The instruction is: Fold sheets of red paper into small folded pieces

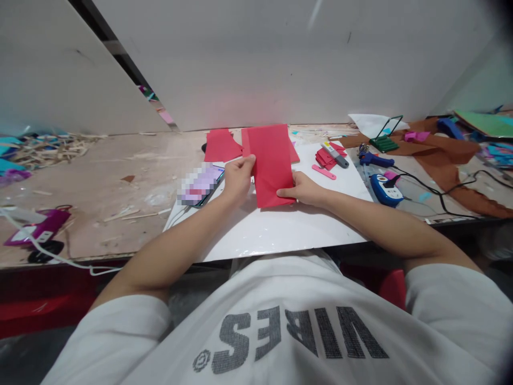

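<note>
A folded sheet of red paper (273, 166) is held upright over the white board between my two hands. My left hand (239, 175) pinches its left edge, thumb and fingertips together. On the lower right corner my right hand (301, 189) is closed, the thumb lying across the front and the fingers behind. More red paper (219, 145) lies behind it to the left, and small red cut pieces (325, 158) lie to the right. A grey box cutter (335, 155) rests on those pieces, with a pink cutter (324, 172) in front of them.
A phone (202, 185) lies left of my left hand on the white board (248, 235). To the right are a blue glue gun (375, 160), a blue power strip (385, 190) and black cables. A purple power strip (40, 227) with a white cable sits far left.
</note>
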Demonstrator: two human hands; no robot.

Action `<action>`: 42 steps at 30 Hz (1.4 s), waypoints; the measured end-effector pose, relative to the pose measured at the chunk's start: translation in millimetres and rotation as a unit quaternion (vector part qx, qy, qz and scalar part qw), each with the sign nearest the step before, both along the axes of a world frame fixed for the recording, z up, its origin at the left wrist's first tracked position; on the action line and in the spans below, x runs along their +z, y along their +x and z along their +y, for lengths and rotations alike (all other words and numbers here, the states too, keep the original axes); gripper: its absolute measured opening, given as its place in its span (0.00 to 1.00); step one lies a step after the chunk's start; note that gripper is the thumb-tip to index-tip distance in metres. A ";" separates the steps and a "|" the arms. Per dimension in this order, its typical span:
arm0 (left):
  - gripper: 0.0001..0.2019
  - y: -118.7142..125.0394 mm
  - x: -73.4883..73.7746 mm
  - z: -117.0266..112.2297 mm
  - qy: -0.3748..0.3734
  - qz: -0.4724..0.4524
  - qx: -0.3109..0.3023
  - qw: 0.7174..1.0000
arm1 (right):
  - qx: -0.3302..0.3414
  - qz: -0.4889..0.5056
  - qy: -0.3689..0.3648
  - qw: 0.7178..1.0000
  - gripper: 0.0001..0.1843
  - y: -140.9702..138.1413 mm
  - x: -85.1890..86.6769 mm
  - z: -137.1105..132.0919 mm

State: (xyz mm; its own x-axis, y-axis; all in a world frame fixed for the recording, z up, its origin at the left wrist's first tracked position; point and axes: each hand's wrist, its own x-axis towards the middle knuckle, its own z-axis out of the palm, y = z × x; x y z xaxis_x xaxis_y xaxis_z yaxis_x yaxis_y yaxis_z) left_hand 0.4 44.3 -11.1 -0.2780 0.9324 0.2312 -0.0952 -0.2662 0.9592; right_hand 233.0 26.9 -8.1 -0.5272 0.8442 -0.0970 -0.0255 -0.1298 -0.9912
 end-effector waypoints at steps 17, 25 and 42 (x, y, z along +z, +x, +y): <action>0.21 7.1 12.9 -32.8 -0.112 0.087 -0.217 0.966 | -0.184 0.112 0.056 0.975 0.40 6.9 9.0 15.5; 0.14 14.1 18.6 -41.0 -0.114 0.125 -0.220 0.961 | -0.288 0.098 0.152 0.940 0.37 10.1 -6.7 34.4; 0.09 2.6 26.4 -43.1 -0.059 0.128 -0.199 0.970 | -0.411 0.077 0.223 0.881 0.44 60.5 -13.9 104.5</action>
